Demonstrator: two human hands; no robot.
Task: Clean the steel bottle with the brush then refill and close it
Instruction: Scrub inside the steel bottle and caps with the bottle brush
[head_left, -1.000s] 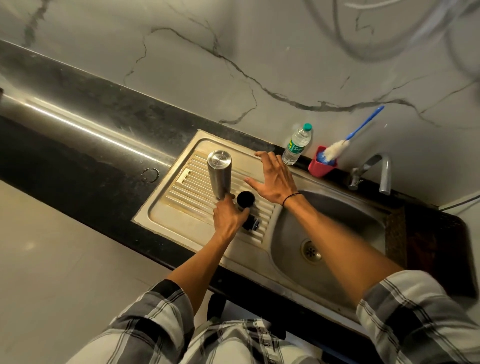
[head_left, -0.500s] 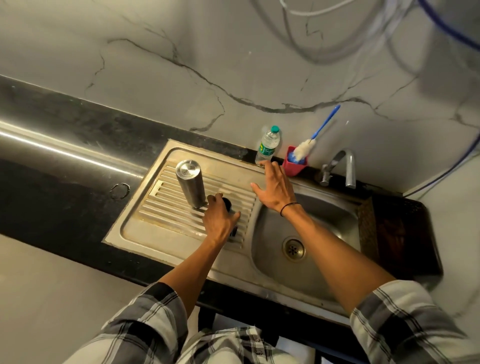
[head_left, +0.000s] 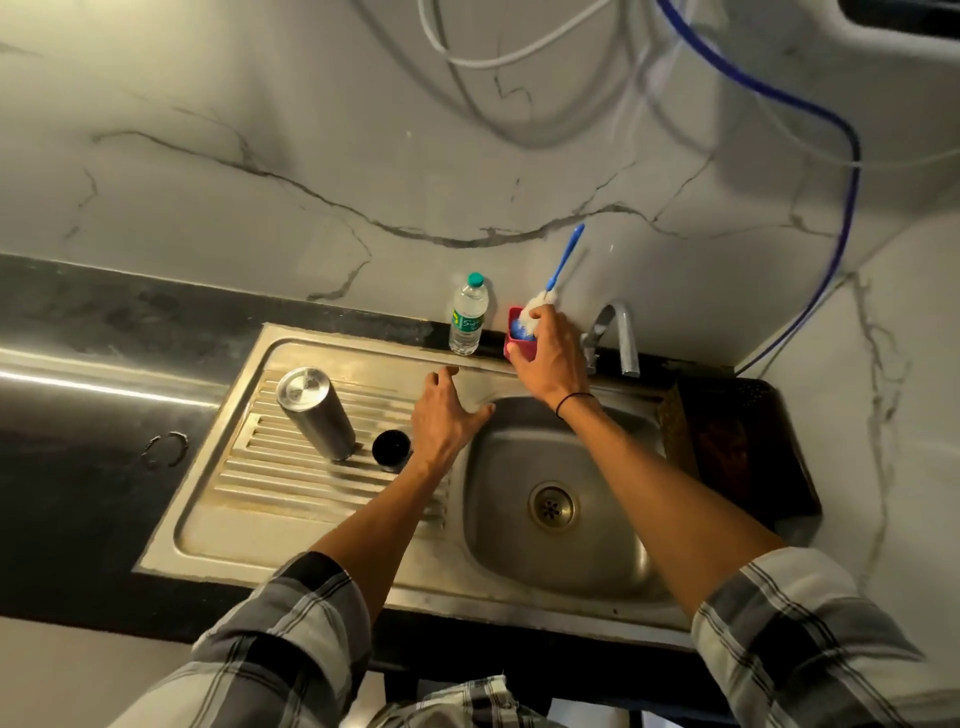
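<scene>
Your left hand hovers spread and empty above the drainboard, just right of the black cap. The steel bottle stands inverted on the ridges, beside the cap. Farther back, your right hand curls round the red cup holding the brush.

Two bottles, one brush, one cap, one cup.

You had the steel sink unit set in a black counter; steel bottle and black cap stood on its drainboard, plastic water bottle and red cup at the far edge.
</scene>
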